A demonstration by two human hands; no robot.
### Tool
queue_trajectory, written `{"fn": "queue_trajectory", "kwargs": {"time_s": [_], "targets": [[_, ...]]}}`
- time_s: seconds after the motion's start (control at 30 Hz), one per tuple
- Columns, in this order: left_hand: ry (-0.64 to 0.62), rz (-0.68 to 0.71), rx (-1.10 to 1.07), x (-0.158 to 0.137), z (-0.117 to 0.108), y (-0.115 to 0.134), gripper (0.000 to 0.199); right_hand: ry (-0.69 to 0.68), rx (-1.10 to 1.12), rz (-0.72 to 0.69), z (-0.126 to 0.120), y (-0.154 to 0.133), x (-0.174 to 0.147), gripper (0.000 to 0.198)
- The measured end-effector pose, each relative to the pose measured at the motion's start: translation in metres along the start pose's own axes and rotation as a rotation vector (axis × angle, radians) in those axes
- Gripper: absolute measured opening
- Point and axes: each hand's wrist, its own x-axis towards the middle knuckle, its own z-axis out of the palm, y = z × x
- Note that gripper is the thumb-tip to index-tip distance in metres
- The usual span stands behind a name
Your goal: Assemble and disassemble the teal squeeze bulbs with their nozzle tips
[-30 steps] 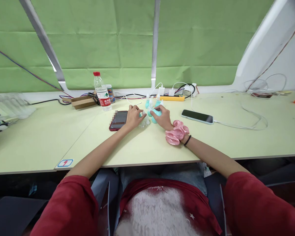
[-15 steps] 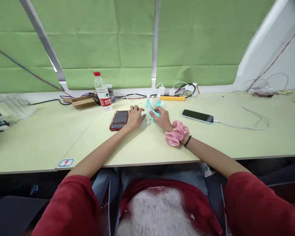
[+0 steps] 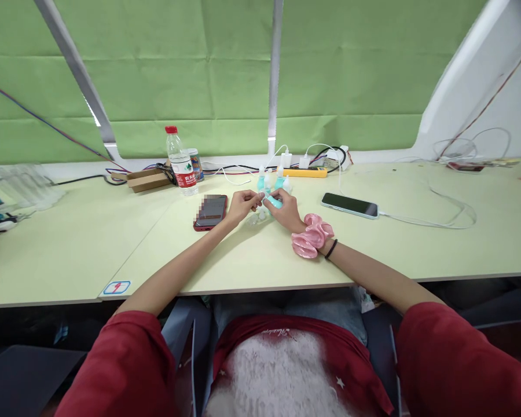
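A small turquoise squeeze bottle (image 3: 274,201) lies tilted in my right hand (image 3: 287,212), its fingers closed round it. My left hand (image 3: 245,205) is pinched at the bottle's tip, so the two hands nearly meet. Whatever sits between the left fingertips is too small to make out. Just behind the hands stand several more turquoise bottles (image 3: 261,183) with pale pointed tops. Below the hands, several small clear and white pieces (image 3: 256,219) lie on the table, partly covered by the fingers.
A red-cased phone (image 3: 211,212) lies left of my left hand; a charging phone (image 3: 349,205) lies to the right with its white cable. Behind are a water bottle (image 3: 184,168), a can (image 3: 195,164), a cardboard tray (image 3: 150,180) and a yellow-orange device (image 3: 306,172) among cables.
My left hand has lifted from the small pieces on the table and moved right, closing into a pinch at the bottle in my right hand. The right hand has barely moved.
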Motion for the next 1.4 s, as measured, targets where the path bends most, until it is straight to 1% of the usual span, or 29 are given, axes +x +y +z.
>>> {"fn": "queue_trajectory", "kwargs": {"time_s": [0.27, 0.4, 0.53, 0.67, 0.93, 1.03, 1.2, 1.4], "targets": [[-0.066, -0.090, -0.212, -0.0006, 0.0006, 0.0017, 0.029, 0.014, -0.019, 0.002, -0.0006, 0.0004, 0.0003, 0.018], [-0.105, -0.154, -0.259, -0.0008, 0.0004, 0.0007, 0.023, 0.012, -0.047, -0.016, -0.0008, -0.0003, -0.0006, 0.016], [-0.111, -0.211, -0.270, -0.0007, 0.0009, 0.0001, 0.020, 0.017, -0.097, -0.025, -0.0004, -0.0013, -0.0020, 0.016], [-0.087, -0.280, -0.275, -0.0023, 0.0017, 0.0015, 0.020, 0.040, -0.172, -0.006, 0.0003, -0.0018, -0.0034, 0.016], [0.024, -0.426, -0.314, -0.0055, 0.0044, 0.0044, 0.023, 0.052, -0.283, -0.010, 0.0029, 0.0002, -0.0054, 0.016], [0.057, -0.438, -0.331, -0.0062, 0.0053, 0.0055, 0.023, 0.042, -0.291, -0.023, 0.0032, 0.0004, -0.0053, 0.015], [0.099, -0.407, -0.350, -0.0069, 0.0035, 0.0067, 0.021, 0.027, -0.267, -0.041, 0.0032, -0.0002, -0.0055, 0.014], [0.080, -0.401, -0.368, -0.0039, 0.0010, 0.0010, 0.022, 0.011, -0.175, -0.031, 0.0034, -0.0028, -0.0055, 0.016]]}}
